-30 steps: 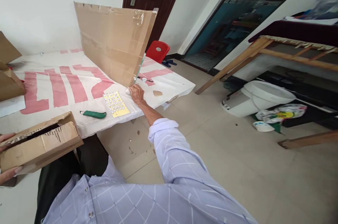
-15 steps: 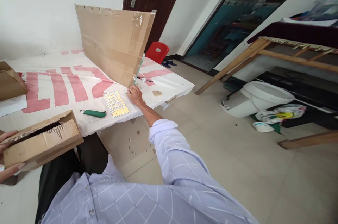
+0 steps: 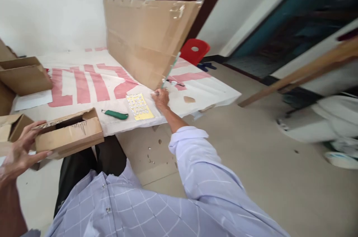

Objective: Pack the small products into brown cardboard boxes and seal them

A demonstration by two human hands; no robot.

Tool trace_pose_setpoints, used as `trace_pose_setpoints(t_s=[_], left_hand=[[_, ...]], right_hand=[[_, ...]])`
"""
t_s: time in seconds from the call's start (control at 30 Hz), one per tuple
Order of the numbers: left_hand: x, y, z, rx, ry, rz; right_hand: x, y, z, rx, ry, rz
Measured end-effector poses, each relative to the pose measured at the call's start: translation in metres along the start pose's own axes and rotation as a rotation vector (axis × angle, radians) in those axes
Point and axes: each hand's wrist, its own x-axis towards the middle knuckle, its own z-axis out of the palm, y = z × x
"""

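Observation:
My left hand [image 3: 25, 151] grips the end of a narrow cardboard box [image 3: 71, 136], fingers on the top edge and thumb along the lower side. The box tilts over my lap at the table's front edge, with a gap along its top. My right hand [image 3: 161, 99] rests on the table with curled fingers, at the bottom corner of a large upright cardboard panel [image 3: 142, 39]. Whatever its fingertips pinch is too small to make out. Just left of it lies a yellow sheet with white labels [image 3: 140, 106]. A green utility knife [image 3: 115, 114] lies between the box and that sheet.
Open cardboard boxes [image 3: 26, 75] stand at the table's left, with a white paper [image 3: 33, 100] beside them. A cardboard scrap [image 3: 189, 99] and black-handled scissors [image 3: 176, 82] lie beyond my right hand. A red chair [image 3: 195, 51] stands behind the table.
The view has swung left, so everything sits further right in the picture. More of my left hand and forearm shows, still on the box. My right hand stays by the panel's corner.

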Motion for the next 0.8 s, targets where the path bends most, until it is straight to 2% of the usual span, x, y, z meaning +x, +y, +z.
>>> trace_pose_setpoints(t_s=[0.13,0.3,0.4,0.57,0.63,0.7,0.8], left_hand=[[-0.002,0.015,0.003,-0.141,0.003,-0.080],[-0.003,0.019,0.009,-0.186,0.044,-0.125],[-0.003,0.019,0.013,-0.170,0.050,-0.116],[-0.003,0.013,0.018,-0.218,0.046,-0.102],[-0.003,0.009,0.020,-0.238,0.039,-0.097],[-0.002,0.006,0.023,-0.258,0.032,-0.094],[-0.002,0.003,0.026,-0.270,0.035,-0.098]], right_hand=[[-0.004,0.015,0.008,0.023,0.021,-0.009],[-0.002,0.035,0.016,-0.020,0.033,-0.094],[-0.002,0.038,0.015,-0.065,0.000,-0.128],[-0.003,0.034,0.003,-0.143,-0.065,-0.086],[-0.005,0.025,-0.005,-0.136,-0.019,-0.123],[-0.008,0.005,-0.013,-0.114,0.059,-0.182],[-0.023,-0.054,-0.028,-0.044,0.100,-0.295]])
